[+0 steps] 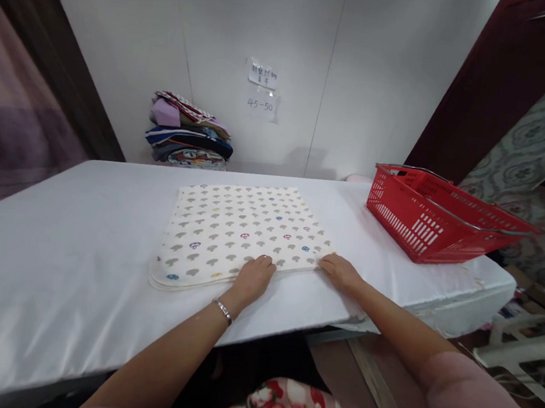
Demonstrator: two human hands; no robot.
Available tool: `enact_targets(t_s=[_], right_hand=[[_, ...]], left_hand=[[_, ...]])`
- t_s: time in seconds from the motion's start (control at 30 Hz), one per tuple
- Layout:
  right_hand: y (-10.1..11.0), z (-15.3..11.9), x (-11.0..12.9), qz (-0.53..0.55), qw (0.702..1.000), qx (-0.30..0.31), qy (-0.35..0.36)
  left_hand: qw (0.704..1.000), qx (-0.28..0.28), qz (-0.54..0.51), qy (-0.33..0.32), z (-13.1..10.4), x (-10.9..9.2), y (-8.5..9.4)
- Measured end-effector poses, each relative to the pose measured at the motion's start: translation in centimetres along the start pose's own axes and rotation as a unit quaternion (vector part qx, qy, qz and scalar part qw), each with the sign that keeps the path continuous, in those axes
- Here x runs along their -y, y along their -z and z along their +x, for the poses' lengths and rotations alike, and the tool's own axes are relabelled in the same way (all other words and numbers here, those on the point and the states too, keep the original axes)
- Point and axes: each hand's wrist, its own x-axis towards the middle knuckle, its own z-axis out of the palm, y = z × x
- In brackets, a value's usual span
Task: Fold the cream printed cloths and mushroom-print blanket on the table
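Note:
A cream cloth (250, 228) printed with grey and coloured mushrooms lies folded in layers, flat on the white-covered table. My left hand (252, 281) is at the middle of its near edge, with the fingers closed over the fabric. At the near right corner, my right hand (342, 273) pinches the cloth edge, its fingertips partly hidden. The layered rim shows along the near left side, where the corner is rounded. A silver bracelet (223, 311) circles my left wrist.
A stack of folded fabrics (189, 133) stands at the back against the wall. To the right sits a red plastic basket (412, 218) with a metal handle. Paper notes (262, 92) hang on the wall. Beyond the right table edge is a white plastic stool (521, 340).

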Motion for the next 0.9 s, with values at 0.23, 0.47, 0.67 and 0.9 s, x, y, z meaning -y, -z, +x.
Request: enact_targets(t_s=[0.23,0.47,0.67,0.9], right_hand=[[-0.4,-0.5,0.3,-0.013,1.0,-0.019,-0.004],[0.2,-0.9,-0.2,0.018,0.999,0.007,0.043],[0.5,-0.6,-0.7,0.037,0.999,0.035,0.006],[0.5,-0.2,-1.5,-0.039,0.997,0.041,0.043]], left_hand=[[1.0,0.014,-0.008,-0.012,-0.1,-0.1,0.3],[0.999,0.03,-0.012,-0.028,-0.5,0.2,1.0],[0.998,0.051,0.031,-0.031,0.0,-0.4,1.3],[0.997,0.065,0.023,-0.017,0.6,-0.5,1.4]])
